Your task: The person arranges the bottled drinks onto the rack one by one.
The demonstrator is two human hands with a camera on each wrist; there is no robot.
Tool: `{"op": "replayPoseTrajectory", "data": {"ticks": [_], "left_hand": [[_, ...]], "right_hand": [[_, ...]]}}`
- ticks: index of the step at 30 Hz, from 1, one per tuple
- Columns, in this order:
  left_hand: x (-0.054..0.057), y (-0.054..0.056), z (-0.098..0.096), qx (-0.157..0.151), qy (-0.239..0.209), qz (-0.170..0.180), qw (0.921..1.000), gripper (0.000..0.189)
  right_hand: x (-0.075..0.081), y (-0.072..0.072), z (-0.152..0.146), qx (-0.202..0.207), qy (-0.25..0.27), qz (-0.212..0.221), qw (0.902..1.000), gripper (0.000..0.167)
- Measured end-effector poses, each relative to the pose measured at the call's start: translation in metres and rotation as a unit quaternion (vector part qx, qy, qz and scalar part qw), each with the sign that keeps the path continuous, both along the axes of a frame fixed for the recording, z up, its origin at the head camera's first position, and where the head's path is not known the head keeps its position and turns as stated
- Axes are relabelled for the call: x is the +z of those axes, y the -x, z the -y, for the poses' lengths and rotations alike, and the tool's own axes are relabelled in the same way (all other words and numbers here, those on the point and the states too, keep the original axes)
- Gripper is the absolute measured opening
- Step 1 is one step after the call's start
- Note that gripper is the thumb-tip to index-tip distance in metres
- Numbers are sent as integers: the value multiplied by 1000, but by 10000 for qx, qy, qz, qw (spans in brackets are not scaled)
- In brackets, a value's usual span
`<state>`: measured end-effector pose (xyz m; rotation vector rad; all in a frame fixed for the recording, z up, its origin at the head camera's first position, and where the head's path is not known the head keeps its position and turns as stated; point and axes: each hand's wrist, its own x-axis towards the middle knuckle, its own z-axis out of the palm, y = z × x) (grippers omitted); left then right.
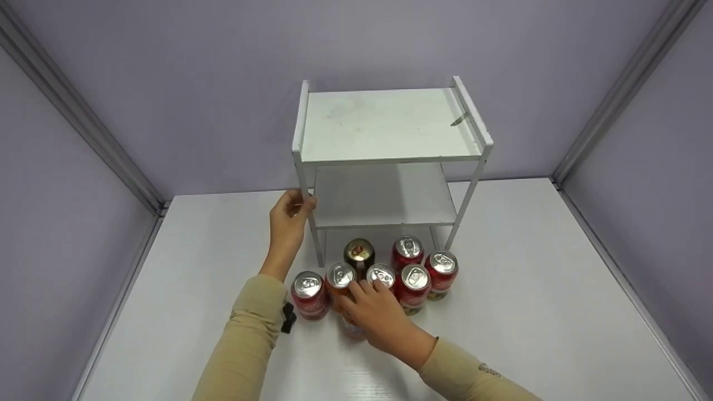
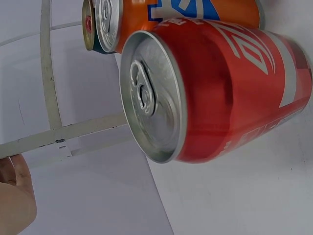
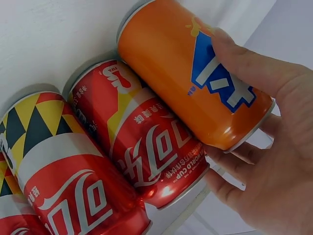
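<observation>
My left hand (image 1: 287,225) holds the front left post of a white three-tier shelf (image 1: 390,125). In the left wrist view part of that hand (image 2: 17,198) shows against the frame. My right hand (image 1: 379,314) grips an orange soda can (image 3: 188,81), thumb on one side and fingers on the other; the can stands upright among several others. Right beside it are a red cola can (image 3: 142,142) and another red can (image 3: 88,171) with a patterned band. A separate red can (image 2: 210,88) stands to the left of the orange one, near my left wrist.
A dark can with a gold lid (image 1: 359,250) stands behind the orange can, by the shelf's lowest tier. More red cans (image 1: 443,270) cluster to the right. All stand on a white table (image 1: 535,289) with pale walls (image 1: 195,83) at the back and sides.
</observation>
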<state>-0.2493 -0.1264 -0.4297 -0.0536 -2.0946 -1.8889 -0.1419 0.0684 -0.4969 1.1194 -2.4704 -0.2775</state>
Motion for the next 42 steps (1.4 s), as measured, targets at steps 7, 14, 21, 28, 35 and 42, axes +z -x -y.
{"op": "replayPoseTrajectory", "data": {"ticks": [7, 14, 21, 28, 35, 42], "left_hand": [[0, -1, 0, -41, -23, 94, 9999, 22], [1, 0, 1, -1, 105, 76, 9999, 20], [-1, 1, 2, 19, 104, 124, 9999, 19], [-3, 0, 2, 23, 116, 175, 9998, 19], [-1, 1, 1, 48, -36, 307, 9995, 17], [6, -4, -1, 57, -56, 339, 9994, 16]], "right_hand": [[-2, 1, -1, 260, 472, 73, 9985, 26], [-2, -3, -4, 378, 664, 692, 9947, 47], [-5, -6, -4, 522, 781, 824, 9922, 57], [-7, -12, -5, 783, 938, 619, 9906, 55], [2, -17, -8, 847, 1127, 773, 9870, 65], [16, -27, -16, 720, 1894, 1807, 9624, 76]]}}
